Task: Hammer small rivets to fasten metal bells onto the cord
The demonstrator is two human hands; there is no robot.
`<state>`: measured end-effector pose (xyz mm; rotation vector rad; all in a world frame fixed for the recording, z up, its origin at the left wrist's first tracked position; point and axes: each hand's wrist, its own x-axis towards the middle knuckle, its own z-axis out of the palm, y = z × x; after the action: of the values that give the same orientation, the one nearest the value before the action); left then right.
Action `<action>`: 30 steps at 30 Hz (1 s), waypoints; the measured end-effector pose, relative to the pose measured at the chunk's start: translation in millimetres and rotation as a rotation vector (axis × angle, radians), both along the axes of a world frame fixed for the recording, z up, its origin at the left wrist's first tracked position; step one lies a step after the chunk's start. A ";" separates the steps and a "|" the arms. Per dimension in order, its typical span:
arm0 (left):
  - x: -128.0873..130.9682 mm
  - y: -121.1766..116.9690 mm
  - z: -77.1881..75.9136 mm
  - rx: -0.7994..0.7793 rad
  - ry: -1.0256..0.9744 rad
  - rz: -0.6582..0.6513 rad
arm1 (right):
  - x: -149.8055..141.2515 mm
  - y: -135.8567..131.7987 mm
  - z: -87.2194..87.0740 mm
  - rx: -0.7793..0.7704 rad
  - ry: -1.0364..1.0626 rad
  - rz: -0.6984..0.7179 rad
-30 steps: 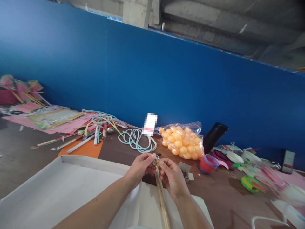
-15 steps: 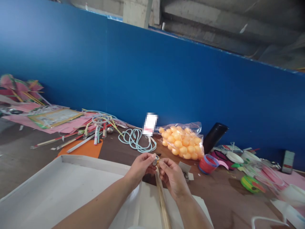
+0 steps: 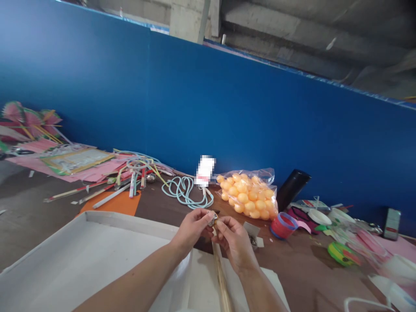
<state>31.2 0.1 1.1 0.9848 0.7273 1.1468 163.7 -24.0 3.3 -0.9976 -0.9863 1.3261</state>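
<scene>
My left hand (image 3: 193,229) is closed, thumb and fingertips pinching a small shiny silver ball (image 3: 213,220), perhaps a bell. Against the ball's right side, the fingertips of my right hand (image 3: 236,243) are pressed together at a tiny yellowish bit, too small to name. Below both hands, thin wooden sticks (image 3: 221,279) run toward me over a white sheet (image 3: 203,281); whether they touch my right fingers is hidden. Just right of my right hand stands a small open box (image 3: 253,234) with shiny pieces inside.
A white tray (image 3: 97,215) lies at left. Behind my hands are a looped pale-blue cord (image 3: 185,193) and a clear bag of orange balls (image 3: 243,195). Further right are a black cylinder (image 3: 294,188), a red-and-blue cup (image 3: 283,226) and a green tape roll (image 3: 341,253). A blue partition (image 3: 208,104) rises behind.
Both hands stay at the same spot. The silver ball has turned slightly and shows less between my fingertips, and my right fingers have curled a little closer to it. The view shifts slightly.
</scene>
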 end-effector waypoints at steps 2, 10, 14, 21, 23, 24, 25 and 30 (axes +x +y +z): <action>0.1 -1.1 1.2 0.010 0.012 0.007 | -0.2 -0.6 0.7 0.002 -0.004 0.001; 1.8 0.5 -3.5 0.041 0.044 0.008 | 1.2 -2.4 2.2 0.008 -0.023 0.002; 2.4 0.6 -4.8 0.062 0.073 0.019 | 2.8 -1.9 0.3 0.016 -0.037 0.002; 1.2 -2.7 2.8 0.041 -0.033 0.003 | -0.9 -3.8 0.3 0.044 -0.007 0.012; -0.3 -2.5 3.3 0.001 -0.095 -0.007 | -2.9 -4.2 1.4 0.060 0.008 0.024; -1.1 -2.1 3.0 -0.022 -0.124 -0.014 | -3.6 -4.2 1.7 0.066 0.013 0.031; -1.8 -1.7 2.3 -0.044 -0.151 -0.024 | -4.1 -4.1 1.8 0.071 0.017 0.036; -3.6 1.0 -3.3 -0.091 -0.240 -0.084 | -3.7 -4.4 -1.1 0.087 0.016 0.041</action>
<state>27.6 1.1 -2.2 0.7782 0.5359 1.1252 160.0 -28.5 2.1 -0.9041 -1.0485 1.3112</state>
